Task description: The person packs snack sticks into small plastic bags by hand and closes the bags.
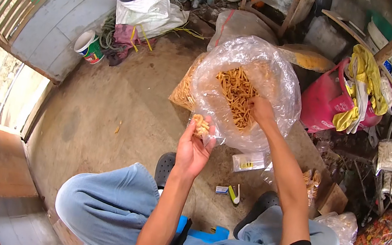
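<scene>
A large clear plastic bag (285,93) stands open in front of me, with brown stick-shaped snacks (235,93) inside. My right hand (262,111) reaches into it, its fingers closed at the edge of the snacks; whether they pinch any is hidden. My left hand (194,148) is palm up, left of the bag's lower edge, its fingers wrapped round a small clear bag with pale yellow snacks (201,125). Behind the large bag's left side leans another bag of pale snacks (184,89).
A packet of plastic bags (248,161), a green stapler (233,195) and a small box (221,190) lie between my feet. A pink tub (322,103) with yellow cloth stands right. White sack (155,13) and paint bucket (89,47) stand at the back left.
</scene>
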Demonstrator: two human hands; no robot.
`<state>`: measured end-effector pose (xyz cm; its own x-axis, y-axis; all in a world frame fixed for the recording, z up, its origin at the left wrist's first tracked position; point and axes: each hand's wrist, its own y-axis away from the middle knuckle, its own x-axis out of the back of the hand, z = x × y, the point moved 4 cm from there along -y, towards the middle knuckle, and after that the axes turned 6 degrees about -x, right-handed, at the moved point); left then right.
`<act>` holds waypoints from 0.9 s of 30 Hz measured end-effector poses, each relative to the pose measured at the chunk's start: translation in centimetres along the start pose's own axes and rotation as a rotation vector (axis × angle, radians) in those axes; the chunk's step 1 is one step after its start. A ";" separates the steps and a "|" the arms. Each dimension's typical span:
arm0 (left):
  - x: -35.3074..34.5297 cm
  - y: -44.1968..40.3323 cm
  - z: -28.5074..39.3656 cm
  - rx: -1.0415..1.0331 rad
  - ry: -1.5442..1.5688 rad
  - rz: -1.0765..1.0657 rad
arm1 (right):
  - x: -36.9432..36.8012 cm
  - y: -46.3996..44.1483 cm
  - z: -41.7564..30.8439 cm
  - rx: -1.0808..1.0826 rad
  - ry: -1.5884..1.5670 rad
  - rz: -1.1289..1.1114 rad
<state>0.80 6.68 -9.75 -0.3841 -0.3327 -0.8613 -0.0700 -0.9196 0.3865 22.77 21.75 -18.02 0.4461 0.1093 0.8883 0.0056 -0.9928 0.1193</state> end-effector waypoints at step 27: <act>-5.8 5.4 -1.7 -0.038 0.069 -0.161 | 17.4 23.4 -12.2 0.226 -1.303 0.126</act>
<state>4.20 3.30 -3.17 -0.3062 -0.1925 -0.9323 -0.0903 -0.9690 0.2298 19.75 1.00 5.68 0.9797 0.0163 -0.1996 -0.0080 -0.9927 -0.1207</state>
